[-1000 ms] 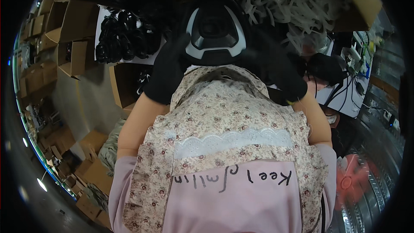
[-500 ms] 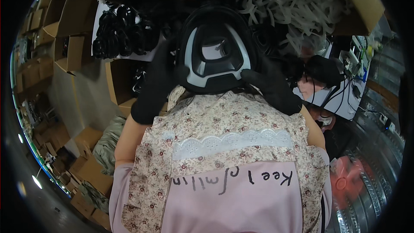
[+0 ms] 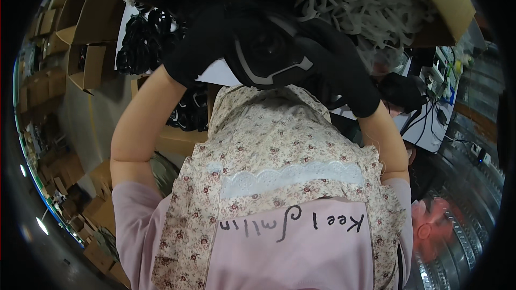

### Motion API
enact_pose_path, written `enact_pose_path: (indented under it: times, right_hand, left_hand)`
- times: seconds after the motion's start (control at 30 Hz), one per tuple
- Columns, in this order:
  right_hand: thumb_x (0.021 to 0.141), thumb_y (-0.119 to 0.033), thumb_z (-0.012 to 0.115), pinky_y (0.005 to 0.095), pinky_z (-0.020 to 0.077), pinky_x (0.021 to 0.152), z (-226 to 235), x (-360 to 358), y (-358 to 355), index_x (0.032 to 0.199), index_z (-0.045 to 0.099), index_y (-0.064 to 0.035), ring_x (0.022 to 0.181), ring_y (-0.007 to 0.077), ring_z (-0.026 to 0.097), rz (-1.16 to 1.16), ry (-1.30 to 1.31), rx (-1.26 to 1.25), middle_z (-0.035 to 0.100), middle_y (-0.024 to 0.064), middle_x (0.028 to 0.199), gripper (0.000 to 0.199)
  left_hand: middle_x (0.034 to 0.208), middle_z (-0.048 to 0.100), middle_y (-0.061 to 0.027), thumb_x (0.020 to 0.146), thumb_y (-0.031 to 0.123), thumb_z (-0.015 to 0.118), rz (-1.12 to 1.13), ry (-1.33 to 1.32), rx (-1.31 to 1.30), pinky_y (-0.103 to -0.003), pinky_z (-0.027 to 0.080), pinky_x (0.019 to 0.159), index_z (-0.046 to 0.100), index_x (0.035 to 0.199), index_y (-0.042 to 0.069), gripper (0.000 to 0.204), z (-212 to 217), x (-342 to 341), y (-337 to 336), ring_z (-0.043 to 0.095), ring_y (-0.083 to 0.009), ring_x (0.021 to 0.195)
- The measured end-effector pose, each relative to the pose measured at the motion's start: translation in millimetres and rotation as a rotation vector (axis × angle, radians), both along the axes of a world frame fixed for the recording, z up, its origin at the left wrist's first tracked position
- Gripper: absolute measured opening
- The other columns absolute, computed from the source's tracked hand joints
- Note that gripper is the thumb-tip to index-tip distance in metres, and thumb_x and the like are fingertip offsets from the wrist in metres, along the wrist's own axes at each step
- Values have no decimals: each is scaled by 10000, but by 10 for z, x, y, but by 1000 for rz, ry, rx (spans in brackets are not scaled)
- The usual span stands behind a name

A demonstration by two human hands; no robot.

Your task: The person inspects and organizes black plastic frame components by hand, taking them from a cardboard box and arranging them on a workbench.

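Both my hands wear black gloves and hold a black, mask-shaped part (image 3: pixel 267 79) with a light grey trim band round its lower edge. My left hand (image 3: pixel 201 45) grips its left side, and my right hand (image 3: pixel 341 67) grips its right side. The part is tilted over the white tabletop (image 3: pixel 220 73), in front of my flowered apron (image 3: pixel 274 129). Its centre is dark, and the fingers are partly lost against the black surface. Whether anything else sits inside the part cannot be made out.
A cardboard box (image 3: pixel 454 8) full of translucent whitish strips (image 3: pixel 371 8) stands at the far right. Several black parts (image 3: pixel 142 43) are heaped at the left, with more in a box (image 3: pixel 188 135) below. Cables (image 3: pixel 427 110) lie at the right, above a red fan (image 3: pixel 427 228).
The mask-shaped part has moved slightly up and tilted; its pale opening no longer shows. My left arm has swung outward, and both hands have shifted further over it.
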State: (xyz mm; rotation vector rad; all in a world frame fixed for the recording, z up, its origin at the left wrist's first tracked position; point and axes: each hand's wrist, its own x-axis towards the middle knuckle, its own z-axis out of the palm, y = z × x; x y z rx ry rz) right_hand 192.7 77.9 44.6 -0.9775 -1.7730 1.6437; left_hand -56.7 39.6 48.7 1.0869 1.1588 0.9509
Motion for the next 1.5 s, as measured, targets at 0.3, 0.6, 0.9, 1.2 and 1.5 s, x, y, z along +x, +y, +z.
enact_pose_path:
  times: [0.3, 0.6, 0.9, 1.2, 1.5]
  right_hand:
    - [916, -99, 617, 293, 522, 817, -426, -118, -50, 1219, 593, 8, 921, 157, 644, 6, 171, -134, 676, 92, 1037, 322]
    - [860, -122, 677, 314, 519, 826, -597, -21, -183, 1196, 612, 8, 946, 190, 651, -55, 160, -211, 684, 129, 1054, 366]
    - [895, -164, 645, 290, 527, 799, -740, -60, -155, 1170, 639, -17, 914, 178, 665, -11, 95, -126, 692, 110, 1010, 312]
    - [901, -126, 578, 314, 458, 994, -152, 97, -71, 1441, 362, 23, 1205, 199, 543, 173, 423, -628, 530, 142, 1352, 600]
    - [821, -191, 671, 352, 363, 1090, 266, 215, -331, 1474, 285, 47, 1320, 236, 444, 103, 351, -729, 436, 157, 1454, 795]
  left_hand:
    - [1145, 664, -92, 853, 86, 661, -65, 548, 633, -280, 504, 861, 639, 1156, 26, 309, -322, 290, -206, 632, -162, 1017]
    - [1179, 626, -142, 883, 24, 609, 2, 639, 322, -322, 514, 883, 482, 1280, -12, 418, -159, 557, -491, 622, -206, 1072]
    - [1226, 567, -167, 858, 72, 651, -37, 800, 391, -343, 534, 854, 617, 1149, 13, 299, -371, 443, -484, 626, -271, 1031]
    - [1227, 628, -112, 1035, 267, 421, 188, -529, -331, -311, 506, 952, 546, 1299, 0, 396, -23, 76, -225, 617, -198, 1098]
    - [1158, 662, -94, 1014, 395, 472, 240, -651, -452, -303, 535, 884, 570, 1268, 50, 440, 146, 156, -284, 653, -175, 1013]
